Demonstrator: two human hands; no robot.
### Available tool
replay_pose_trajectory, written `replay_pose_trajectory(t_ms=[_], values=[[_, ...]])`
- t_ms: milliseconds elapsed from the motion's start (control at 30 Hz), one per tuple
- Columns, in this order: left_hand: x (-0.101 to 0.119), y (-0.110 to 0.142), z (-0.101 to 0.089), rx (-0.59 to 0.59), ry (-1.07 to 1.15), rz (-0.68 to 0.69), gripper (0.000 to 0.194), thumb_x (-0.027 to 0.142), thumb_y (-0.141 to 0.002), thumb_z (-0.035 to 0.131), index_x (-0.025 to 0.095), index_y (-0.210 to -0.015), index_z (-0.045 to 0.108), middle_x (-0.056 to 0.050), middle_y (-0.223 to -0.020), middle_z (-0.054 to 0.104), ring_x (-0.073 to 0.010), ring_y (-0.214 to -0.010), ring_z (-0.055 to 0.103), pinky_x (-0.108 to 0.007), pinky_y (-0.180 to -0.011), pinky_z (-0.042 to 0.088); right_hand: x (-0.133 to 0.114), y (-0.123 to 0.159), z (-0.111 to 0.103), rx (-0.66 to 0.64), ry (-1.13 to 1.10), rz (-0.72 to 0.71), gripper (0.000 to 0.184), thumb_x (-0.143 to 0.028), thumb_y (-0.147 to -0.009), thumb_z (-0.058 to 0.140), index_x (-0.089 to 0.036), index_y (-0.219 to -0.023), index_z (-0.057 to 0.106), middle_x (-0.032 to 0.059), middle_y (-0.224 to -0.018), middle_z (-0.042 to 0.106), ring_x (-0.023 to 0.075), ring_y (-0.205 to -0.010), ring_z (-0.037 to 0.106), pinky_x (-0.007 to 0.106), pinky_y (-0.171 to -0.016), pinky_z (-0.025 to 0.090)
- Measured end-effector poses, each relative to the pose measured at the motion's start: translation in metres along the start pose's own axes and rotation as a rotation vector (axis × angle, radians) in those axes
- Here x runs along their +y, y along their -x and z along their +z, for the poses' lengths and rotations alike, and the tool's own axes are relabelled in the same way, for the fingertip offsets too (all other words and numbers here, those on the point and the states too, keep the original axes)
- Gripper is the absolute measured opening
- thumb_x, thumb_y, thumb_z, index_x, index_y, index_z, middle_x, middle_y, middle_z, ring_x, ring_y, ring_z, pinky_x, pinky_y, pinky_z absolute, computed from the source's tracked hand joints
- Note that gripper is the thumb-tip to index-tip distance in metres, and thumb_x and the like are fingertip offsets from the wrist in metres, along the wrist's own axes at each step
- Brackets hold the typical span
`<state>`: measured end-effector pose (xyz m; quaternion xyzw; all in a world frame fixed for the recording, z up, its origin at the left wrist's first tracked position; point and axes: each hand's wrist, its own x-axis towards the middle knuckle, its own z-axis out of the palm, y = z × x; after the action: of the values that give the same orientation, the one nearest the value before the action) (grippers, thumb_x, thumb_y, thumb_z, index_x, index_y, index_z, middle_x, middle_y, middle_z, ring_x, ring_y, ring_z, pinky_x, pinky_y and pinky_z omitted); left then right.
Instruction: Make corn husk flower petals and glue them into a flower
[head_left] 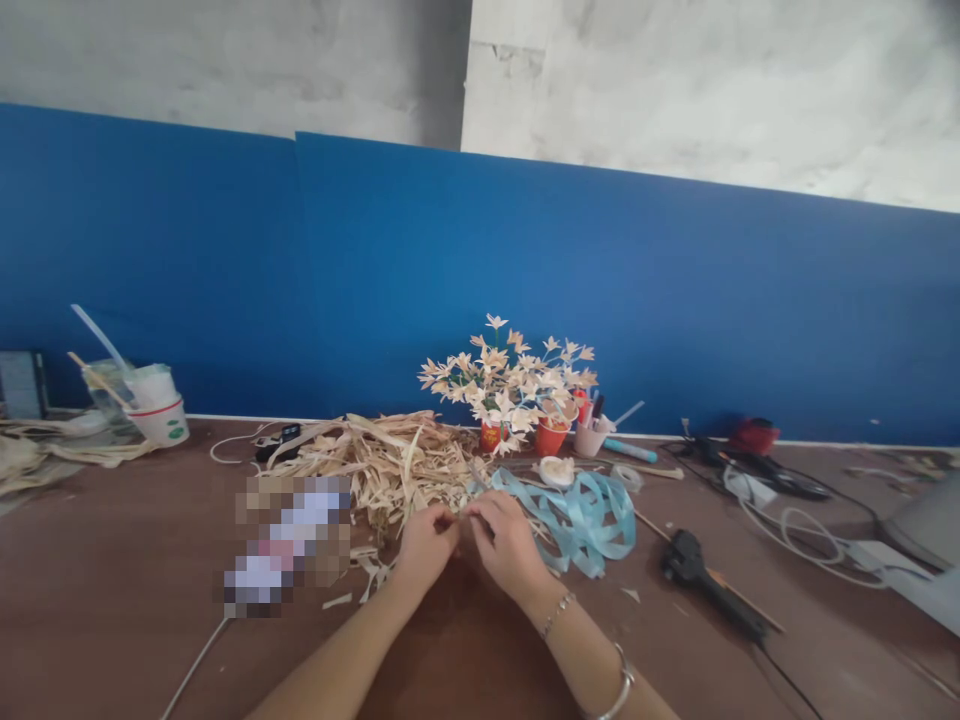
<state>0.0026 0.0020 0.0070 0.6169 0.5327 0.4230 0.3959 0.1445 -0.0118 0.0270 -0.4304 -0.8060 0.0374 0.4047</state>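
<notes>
My left hand (427, 541) and my right hand (505, 532) meet over the near edge of a pile of dry, pale husk strips (397, 455). The fingers of both are closed in a pinch, tips almost touching; whatever they hold is too small to make out. To the right of my right hand lies a loose tangle of light blue ribbon (592, 525). Behind the hands stand pale star-shaped flowers (510, 380) on stems, in red cups (552, 437). A small white dish (556, 470) sits in front of these cups.
A black glue gun (709, 585) with its cord lies at the right, beside a thin stick. On the left is a blurred-out device (289, 545) on a white cable. A white cup (161, 415) stands further left. Cables (795, 530) spread at the far right; a blue partition (360, 270) runs behind.
</notes>
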Motion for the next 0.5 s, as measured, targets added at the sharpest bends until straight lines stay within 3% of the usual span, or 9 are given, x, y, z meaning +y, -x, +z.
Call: replay_pose_trajectory(t_ms=[500], values=[[-0.0024, -0.0001, 0.0022, -0.013, -0.017, 0.027, 0.017, 0.025, -0.069, 0.051, 0.019, -0.054, 0.050, 0.002, -0.043, 0.055, -0.0133, -0.046, 0.054, -0.023, -0.050, 0.040, 0.0035, -0.0006, 0.0051, 0.027, 0.043, 0.024, 0.017, -0.007, -0.079, 0.047, -0.018, -0.086, 0.057, 0.0046, -0.082, 0.060, 0.0199, -0.080, 0.052, 0.033, -0.074, 0.040]])
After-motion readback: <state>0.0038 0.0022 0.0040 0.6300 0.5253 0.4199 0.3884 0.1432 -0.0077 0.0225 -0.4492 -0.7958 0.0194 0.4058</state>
